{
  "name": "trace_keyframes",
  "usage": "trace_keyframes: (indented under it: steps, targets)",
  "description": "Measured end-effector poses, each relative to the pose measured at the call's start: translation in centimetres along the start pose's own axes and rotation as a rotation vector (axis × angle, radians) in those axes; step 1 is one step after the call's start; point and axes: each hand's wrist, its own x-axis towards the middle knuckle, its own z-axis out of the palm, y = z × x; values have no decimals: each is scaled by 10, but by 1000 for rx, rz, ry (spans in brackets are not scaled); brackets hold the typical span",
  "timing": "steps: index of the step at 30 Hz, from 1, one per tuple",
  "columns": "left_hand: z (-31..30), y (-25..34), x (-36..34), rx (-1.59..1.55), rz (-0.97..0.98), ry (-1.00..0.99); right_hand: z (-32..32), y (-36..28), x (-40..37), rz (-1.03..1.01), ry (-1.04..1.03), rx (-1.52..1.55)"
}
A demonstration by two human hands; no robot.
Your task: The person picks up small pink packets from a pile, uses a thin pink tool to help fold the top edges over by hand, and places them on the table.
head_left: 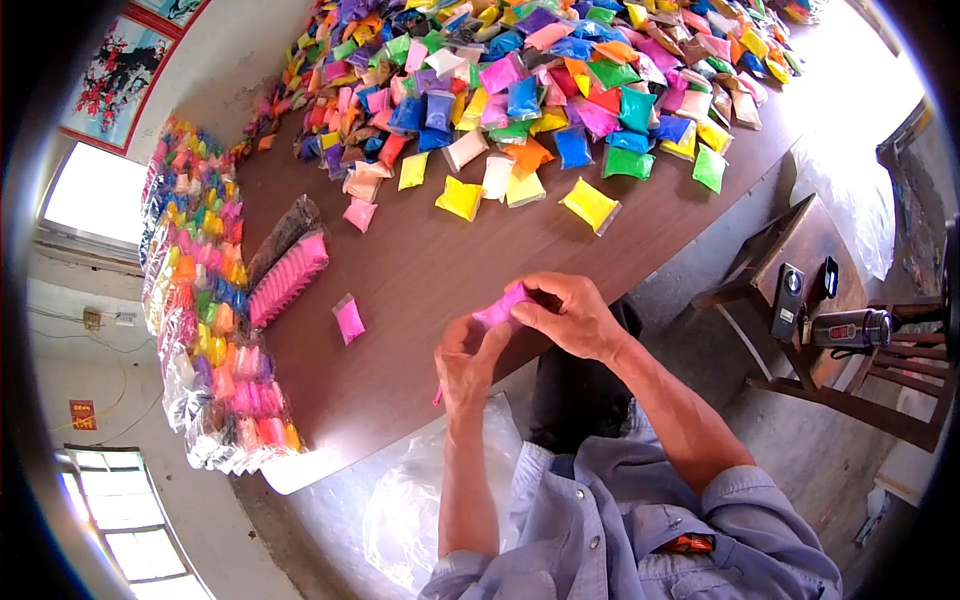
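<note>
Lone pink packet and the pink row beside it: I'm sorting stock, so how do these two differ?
The lone pink packet is a single piece, while the pink row is many packets pressed together. The lone packet lies flat by itself; the row's packets overlap like slices. The lone packet has no outer bag around it, whereas the row adjoins a crumpled see-through bag. Both are pink and on the brown table.

hands (467,365) (570,315): 2 | flask (850,328): 1 | packets (574,148): dozens (too heaped to count)
</note>
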Motion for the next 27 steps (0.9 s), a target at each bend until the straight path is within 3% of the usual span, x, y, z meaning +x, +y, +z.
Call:
trace_keyframes:
  steps: [9,12,27]
  targets:
    - [-1,0,1,64,-46,6,-2,-5,2,-153,-28,-160]
    - [-5,-6,1,10,-46,-7,-3,-11,3,-62,-62,-174]
    - [-6,-10,4,-1,-52,-58,2,-12,-1,-149,-23,-196]
